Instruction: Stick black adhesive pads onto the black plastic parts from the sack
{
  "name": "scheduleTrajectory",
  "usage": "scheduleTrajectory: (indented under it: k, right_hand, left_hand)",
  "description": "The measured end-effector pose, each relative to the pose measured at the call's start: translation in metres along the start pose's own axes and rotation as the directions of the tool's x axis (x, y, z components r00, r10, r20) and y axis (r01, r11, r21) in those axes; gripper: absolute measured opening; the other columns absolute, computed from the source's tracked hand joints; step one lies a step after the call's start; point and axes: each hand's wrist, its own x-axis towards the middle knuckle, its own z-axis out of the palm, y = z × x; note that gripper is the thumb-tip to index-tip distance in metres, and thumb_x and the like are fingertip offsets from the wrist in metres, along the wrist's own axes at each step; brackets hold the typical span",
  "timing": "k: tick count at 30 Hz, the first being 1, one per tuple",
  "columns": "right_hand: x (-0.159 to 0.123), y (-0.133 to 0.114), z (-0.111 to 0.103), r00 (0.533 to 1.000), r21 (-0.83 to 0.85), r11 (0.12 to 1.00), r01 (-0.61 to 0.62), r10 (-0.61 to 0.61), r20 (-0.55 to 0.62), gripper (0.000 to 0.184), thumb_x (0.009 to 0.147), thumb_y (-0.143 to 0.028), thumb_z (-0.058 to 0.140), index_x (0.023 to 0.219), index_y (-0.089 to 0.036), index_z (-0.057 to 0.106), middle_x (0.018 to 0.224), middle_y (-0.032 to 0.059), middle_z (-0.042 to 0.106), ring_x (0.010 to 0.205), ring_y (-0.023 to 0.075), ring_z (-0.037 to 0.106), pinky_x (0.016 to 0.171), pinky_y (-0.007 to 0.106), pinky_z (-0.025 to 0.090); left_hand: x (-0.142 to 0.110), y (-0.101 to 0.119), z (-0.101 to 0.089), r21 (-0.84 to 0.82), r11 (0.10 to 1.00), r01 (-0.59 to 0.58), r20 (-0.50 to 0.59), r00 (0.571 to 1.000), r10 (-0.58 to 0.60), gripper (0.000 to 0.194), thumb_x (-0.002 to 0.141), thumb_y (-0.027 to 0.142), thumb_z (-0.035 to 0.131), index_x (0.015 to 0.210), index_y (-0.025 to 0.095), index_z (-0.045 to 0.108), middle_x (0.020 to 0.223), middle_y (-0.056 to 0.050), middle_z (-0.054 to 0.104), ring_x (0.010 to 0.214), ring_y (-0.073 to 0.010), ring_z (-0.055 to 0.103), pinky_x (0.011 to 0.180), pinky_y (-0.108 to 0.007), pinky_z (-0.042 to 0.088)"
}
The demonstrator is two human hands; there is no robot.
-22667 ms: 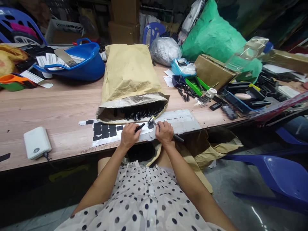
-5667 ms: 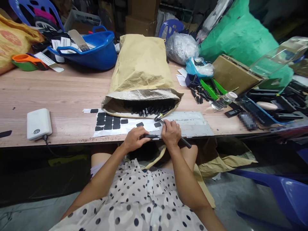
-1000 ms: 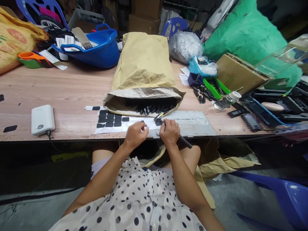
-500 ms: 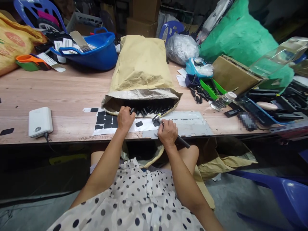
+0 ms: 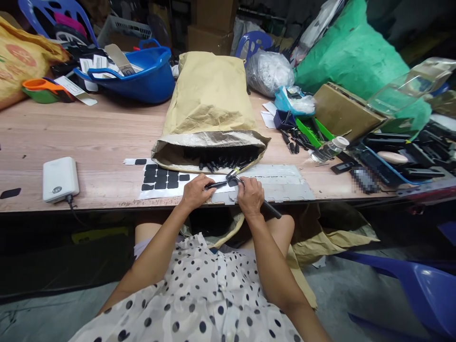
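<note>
My left hand is closed on a slim black piece that points right. The far end of this piece is close to the metal head of a small hammer; I cannot tell whether they touch. Around the hammer, just below its head, my right hand is closed, with the black handle sticking out toward the table's front edge. Beyond both hands lies a yellow-brown paper sack, its mouth facing me, with many black pieces inside. White backing sheet with dark rounded stickers lies left of my left hand.
A grey board lies flat at right. Farther right are a green tray, a clear bottle and a cardboard box. A white power bank and a blue basin stand at left.
My left hand has moved from the sack's mouth toward me and right, bringing the black piece to the hammer head. My right hand has stayed almost in place.
</note>
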Motion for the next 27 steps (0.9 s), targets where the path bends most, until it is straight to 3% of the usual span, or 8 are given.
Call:
scheduleTrajectory:
  k: [11,21,27]
  right_hand:
    - [-0.028,-0.026,-0.032,0.995,0.397,0.913,0.098,-0.094,-0.027,0.032,0.098,-0.024,0.045,0.119,-0.02,0.069,0.095,0.0081,0.07,0.087,0.0199,0.065,0.082,0.031,0.053]
    - [-0.034,-0.03,-0.033,0.991,0.286,0.949,0.129,-0.134,-0.001,0.035,0.099,-0.02,0.043,0.118,-0.023,0.073,0.09,0.0071,0.069,0.086,0.019,0.064,0.079,0.028,0.052]
    - [-0.034,-0.039,-0.035,0.987,0.322,0.934,0.156,-0.158,-0.022,0.035,0.101,-0.021,0.042,0.12,-0.023,0.071,0.092,0.0076,0.068,0.088,0.0192,0.064,0.082,0.029,0.052]
  left_hand:
    - [0.002,0.004,-0.001,-0.022,0.996,0.082,0.033,0.996,-0.081,0.019,0.079,0.028,0.067,0.095,0.03,0.077,0.093,0.001,0.068,0.088,-0.0184,0.065,0.076,-0.027,0.05]
    - [0.003,0.005,0.001,-0.04,0.995,0.095,0.034,0.995,-0.094,0.018,0.078,0.026,0.069,0.094,0.031,0.077,0.092,0.002,0.067,0.088,-0.018,0.065,0.078,-0.027,0.05]
    - [0.003,0.004,0.0,-0.041,0.995,0.094,0.042,0.995,-0.092,0.02,0.078,0.026,0.07,0.096,0.031,0.076,0.093,0.002,0.067,0.087,-0.0173,0.064,0.076,-0.027,0.049]
